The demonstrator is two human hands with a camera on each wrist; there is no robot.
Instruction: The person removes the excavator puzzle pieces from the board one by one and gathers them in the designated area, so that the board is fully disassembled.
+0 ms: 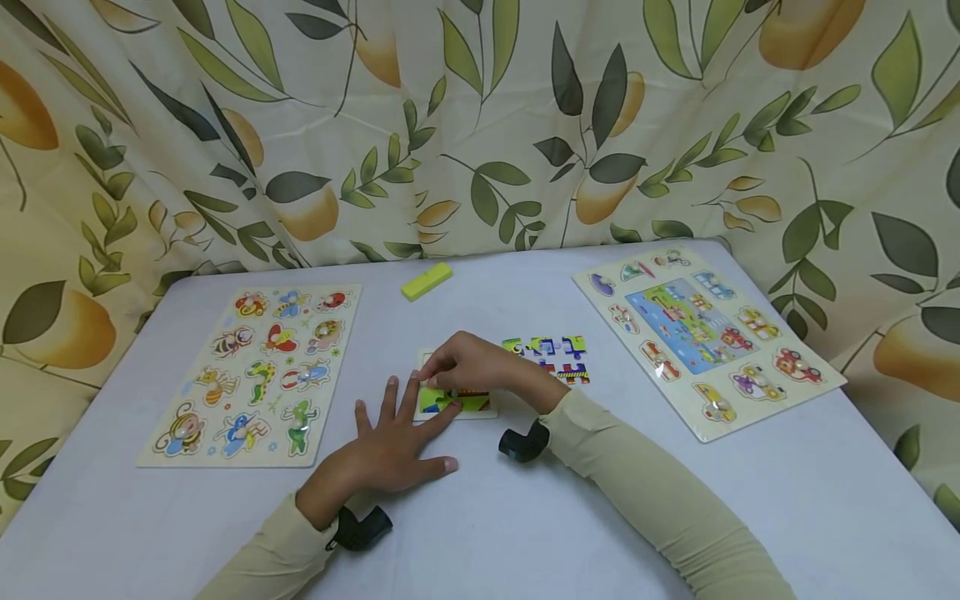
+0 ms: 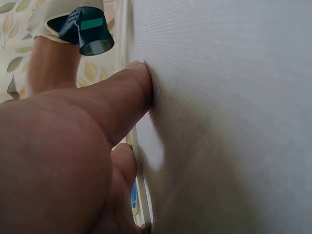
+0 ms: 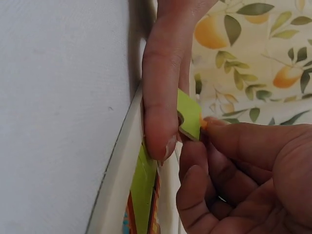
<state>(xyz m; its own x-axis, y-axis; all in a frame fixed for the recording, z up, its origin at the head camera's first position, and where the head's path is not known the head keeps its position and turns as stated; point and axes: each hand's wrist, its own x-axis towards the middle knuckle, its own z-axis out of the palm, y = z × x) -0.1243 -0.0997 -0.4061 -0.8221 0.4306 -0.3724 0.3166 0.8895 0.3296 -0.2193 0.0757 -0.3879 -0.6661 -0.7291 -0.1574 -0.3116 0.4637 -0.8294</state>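
Note:
A small puzzle board [image 1: 480, 415] with a pale rim lies mid-table, partly filled with a colourful picture and partly covered by both hands. My left hand [image 1: 390, 454] is spread with straight fingers, its fingertips on the board's left and lower edges. The left thumb [image 2: 122, 92] stretches along the white tabletop. Over the board, my right hand [image 1: 476, 362] pinches a green puzzle piece [image 3: 189, 114] between thumb and fingers. This piece is tilted up from the board, close beside a finger of the left hand [image 3: 161, 102]. Loose puzzle pieces [image 1: 573, 346] lie just right of the board.
On the left lies a board of cartoon insects [image 1: 251, 375]; at the right, a board of vehicles [image 1: 705, 333] sits at an angle. A yellow-green block [image 1: 427, 282] rests near the back edge. Behind the table hangs a leaf-and-fruit patterned curtain [image 1: 480, 125].

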